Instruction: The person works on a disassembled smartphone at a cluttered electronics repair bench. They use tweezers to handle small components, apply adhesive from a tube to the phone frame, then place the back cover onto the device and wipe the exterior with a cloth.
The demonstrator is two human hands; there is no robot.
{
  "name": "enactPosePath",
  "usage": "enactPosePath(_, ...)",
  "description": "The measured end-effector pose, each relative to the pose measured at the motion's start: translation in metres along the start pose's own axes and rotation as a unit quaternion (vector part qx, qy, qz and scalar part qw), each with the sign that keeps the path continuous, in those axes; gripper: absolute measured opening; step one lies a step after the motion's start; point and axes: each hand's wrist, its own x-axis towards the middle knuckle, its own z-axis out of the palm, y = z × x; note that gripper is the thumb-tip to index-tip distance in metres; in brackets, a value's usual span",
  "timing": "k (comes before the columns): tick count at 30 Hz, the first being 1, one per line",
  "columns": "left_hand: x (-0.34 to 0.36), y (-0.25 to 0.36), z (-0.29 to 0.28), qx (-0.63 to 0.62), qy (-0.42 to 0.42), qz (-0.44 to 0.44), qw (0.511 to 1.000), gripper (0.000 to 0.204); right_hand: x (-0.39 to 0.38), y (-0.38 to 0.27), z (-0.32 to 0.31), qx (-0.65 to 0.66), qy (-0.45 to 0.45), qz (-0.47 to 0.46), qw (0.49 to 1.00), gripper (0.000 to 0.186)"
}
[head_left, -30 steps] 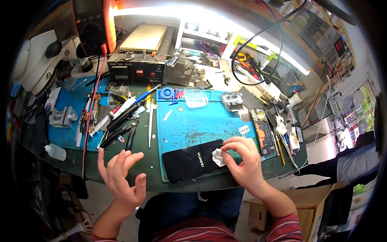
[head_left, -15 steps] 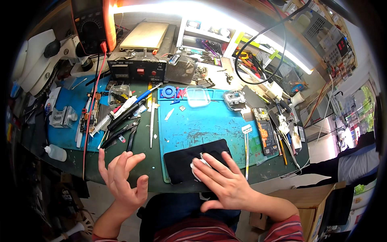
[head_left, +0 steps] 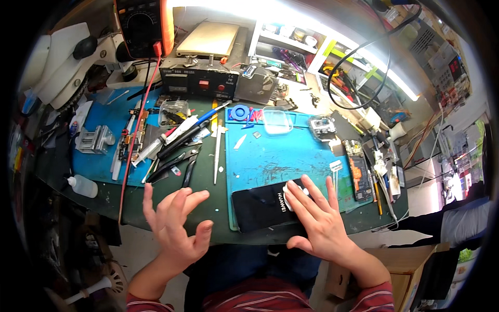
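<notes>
A black phone [head_left: 257, 208] lies on the near edge of the blue work mat [head_left: 270, 161], white lettering lit on its dark screen. My right hand [head_left: 323, 231] rests over the phone's right end, fingers stretched and spread. Under its fingertips a small white wipe [head_left: 287, 191] is pressed to the screen; most of it is hidden. My left hand [head_left: 179, 223] hovers before the bench edge, left of the phone, with fingers apart and nothing in them. Cutting pliers [head_left: 174, 165] lie on the bench just beyond it.
An opened phone [head_left: 357, 171] and thin tools sit right of the mat. At left are a white bottle [head_left: 83, 186], a metal clamp [head_left: 94, 140] and a syringe [head_left: 150, 151]. A power unit [head_left: 200, 83] and multimeter [head_left: 139, 28] stand behind. A black cable loop [head_left: 332, 86] hangs overhead.
My right hand has slid the wipe toward the phone's far right end, uncovering more lettering. My left hand keeps its pose. The whole view has shifted slightly.
</notes>
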Motion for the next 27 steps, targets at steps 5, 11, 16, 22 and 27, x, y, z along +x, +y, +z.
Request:
enactPosePath(5, -0.001, -0.001, 0.003, -0.006, 0.009, -0.01, 1.0, 0.056, 0.04, -0.041, 0.006, 0.07, -0.015, -0.091, 0.993, 0.103)
enactPosePath(11, 0.001, 0.001, 0.002, -0.002, 0.015, -0.009, 1.0, 0.056, 0.043, -0.028, -0.001, 0.051, -0.013, -0.084, 0.995, 0.104)
enactPosePath(16, -0.002, -0.002, 0.001, -0.012, 0.016, -0.02, 1.0, 0.057, 0.042, -0.035, -0.001, 0.066, -0.021, -0.115, 0.991, 0.104)
enactPosePath(22, -0.001, -0.001, 0.005, -0.015, 0.03, -0.016, 0.999, 0.057, 0.054, -0.045, 0.003, 0.095, -0.01, -0.103, 0.99, 0.103)
enactPosePath(27, -0.002, -0.002, 0.003, -0.017, 0.03, -0.021, 0.999, 0.058, 0.031, -0.011, -0.005, 0.001, -0.006, -0.039, 0.999, 0.101)
